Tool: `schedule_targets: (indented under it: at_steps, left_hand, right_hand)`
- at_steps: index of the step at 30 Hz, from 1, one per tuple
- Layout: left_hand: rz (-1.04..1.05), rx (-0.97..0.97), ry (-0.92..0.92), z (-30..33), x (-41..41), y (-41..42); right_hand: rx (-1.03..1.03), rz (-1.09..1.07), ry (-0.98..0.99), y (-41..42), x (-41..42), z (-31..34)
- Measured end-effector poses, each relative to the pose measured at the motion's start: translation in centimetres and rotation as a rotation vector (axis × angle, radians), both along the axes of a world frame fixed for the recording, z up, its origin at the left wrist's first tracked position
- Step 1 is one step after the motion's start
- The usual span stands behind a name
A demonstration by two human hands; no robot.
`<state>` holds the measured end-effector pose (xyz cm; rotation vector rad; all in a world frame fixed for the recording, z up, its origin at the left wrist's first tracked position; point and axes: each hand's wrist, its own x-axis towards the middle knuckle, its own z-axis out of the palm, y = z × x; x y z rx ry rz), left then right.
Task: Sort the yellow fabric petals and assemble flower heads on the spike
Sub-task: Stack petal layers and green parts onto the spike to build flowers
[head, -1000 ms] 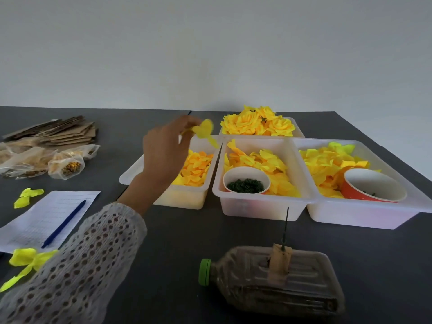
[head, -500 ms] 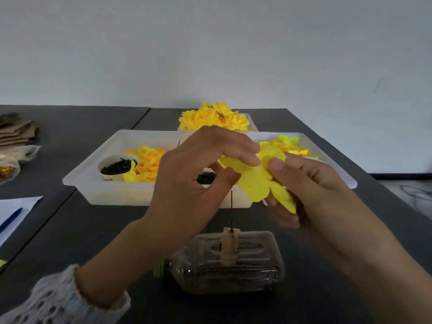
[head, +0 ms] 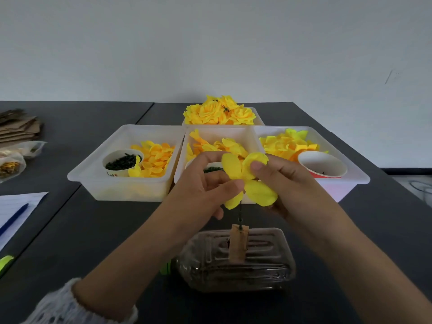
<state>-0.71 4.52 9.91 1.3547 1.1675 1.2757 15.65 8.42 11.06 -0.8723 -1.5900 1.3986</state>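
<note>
Right now both hands meet over the spike (head: 240,212): the left hand (head: 203,190) pinches the yellow petal piece (head: 245,181) between thumb and curled fingers, and the right hand (head: 284,183) grips its other side with the thumb pressed on top. The piece shows four petal lobes and sits directly above the thin dark spike, whose upper end is hidden behind it. One spike rises from a tan block (head: 239,244) fixed on a clear plastic bottle (head: 233,260) lying on its side on the dark table (head: 93,230), green cap at its left end.

Four white bins stand beyond the hands. The left bin (head: 93,178) holds orange-yellow petals and a white paper cup (head: 121,162) of dark green bits; red print on the cup is too small to read. The middle bin (head: 252,139) holds petals and a second white cup, mostly blocked by the hands. The right bin (head: 360,176) holds paler petals and a red cup (head: 323,164). The rear bin (head: 258,118) is heaped with finished flower heads (head: 217,112).

At left lie cardboard pieces (head: 18,127), plastic bags (head: 14,157), lined paper (head: 16,204) and a blue pen (head: 14,218).
</note>
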Motion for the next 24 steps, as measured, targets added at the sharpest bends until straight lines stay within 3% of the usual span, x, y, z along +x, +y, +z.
schedule_targets:
  at_steps: [11, 13, 18, 24]
  left_hand:
    - [-0.031, 0.14, -0.059, 0.5, -0.1, -0.4]
    - [-0.024, 0.149, -0.072, 0.7, 0.0, -0.5]
    - [0.02, 0.179, -0.059, 1.4, 0.4, -0.6]
    - [0.043, 0.181, -0.07, 1.6, 0.9, -0.5]
  right_hand:
    - [-0.451, 0.324, 0.386, 0.0, 0.4, 0.9]
    - [-0.412, 0.33, 0.336, -0.1, 0.4, 0.8]
    - [-0.038, 0.114, -0.068, -0.5, 1.0, 0.5]
    - [0.096, 0.089, -0.115, -1.0, 2.1, 0.9]
